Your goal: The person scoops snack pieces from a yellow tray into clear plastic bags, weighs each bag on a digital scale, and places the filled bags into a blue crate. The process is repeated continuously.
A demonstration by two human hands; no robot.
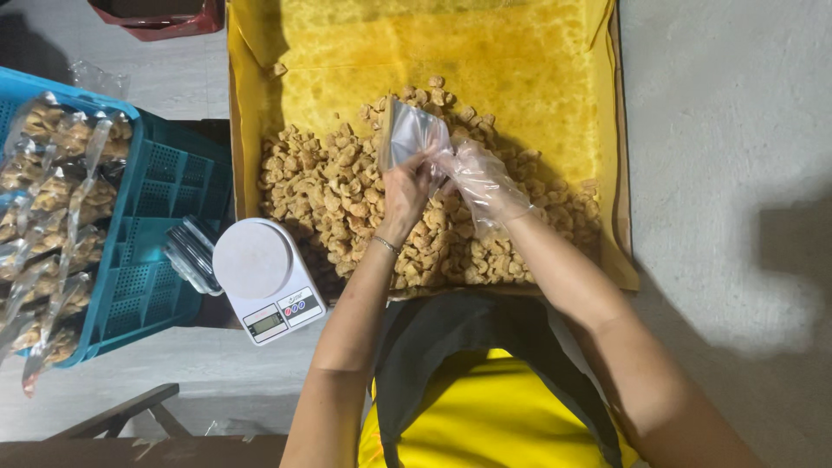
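My left hand [406, 186] is bare and pinches the lower edge of a small clear plastic bag [407, 132], held upright over a heap of tan fried snack pieces [347, 195]. My right hand [485, 178] wears a thin clear plastic glove and grips the same bag's right edge, fingers at its mouth. The snacks lie in a large tray lined with yellow oil-stained paper [485, 61]. The bag looks empty.
A white digital kitchen scale [267, 277] stands left of the tray. A blue plastic crate [165, 225] at the left holds several filled clear snack bags [52, 208]. A stack of empty bags [192, 253] rests beside the scale. A red container [165, 19] sits at top left.
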